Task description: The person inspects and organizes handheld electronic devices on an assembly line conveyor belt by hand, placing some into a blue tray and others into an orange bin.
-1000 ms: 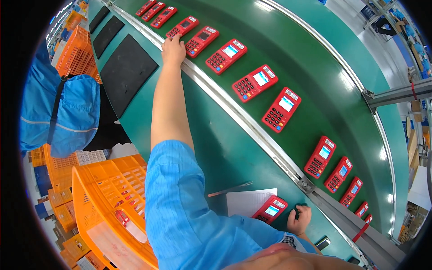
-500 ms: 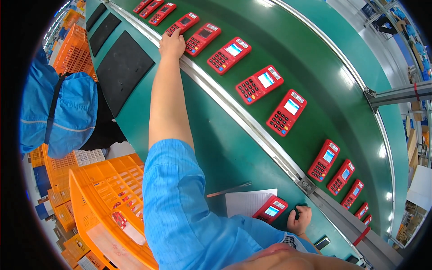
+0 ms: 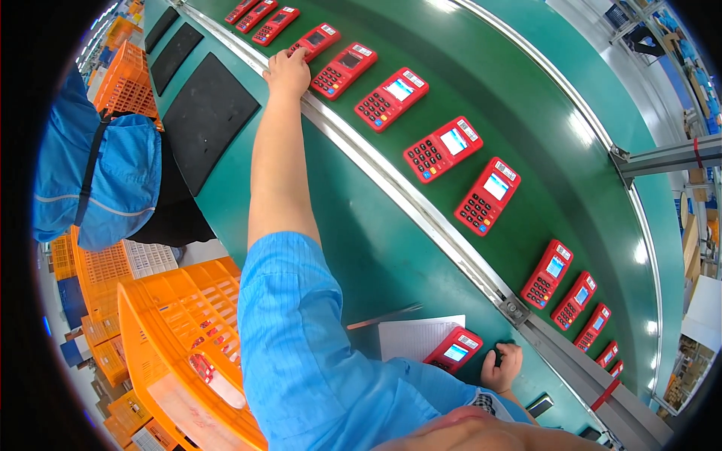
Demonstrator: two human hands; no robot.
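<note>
My left hand (image 3: 288, 74) reaches out to the belt's near metal rail, fingers stretched and slightly apart. Its fingertips are beside the keypad end of a red card payment terminal (image 3: 316, 40) with a dark screen; whether they touch it is hard to tell. Just right of that hand lies another dark-screened terminal (image 3: 344, 71). My right hand (image 3: 502, 368) rests on the bench at lower right, thumb apart from loosely bent fingers, with a dark gap between them. Beside it a red terminal (image 3: 454, 350) with a lit screen lies partly over a white sheet (image 3: 410, 336).
More red terminals line the green belt (image 3: 541, 173), several with lit screens. Black mats (image 3: 207, 120) lie on the bench to the left. An orange crate (image 3: 180, 331) stands at lower left, near a person in blue (image 3: 113, 177). A thin stick-like thing (image 3: 383, 316) lies by the sheet.
The terminals on the belt have shifted slightly right and toward me. My left hand stays almost in place, so the terminal has slid away from its fingers. My right hand has not moved.
</note>
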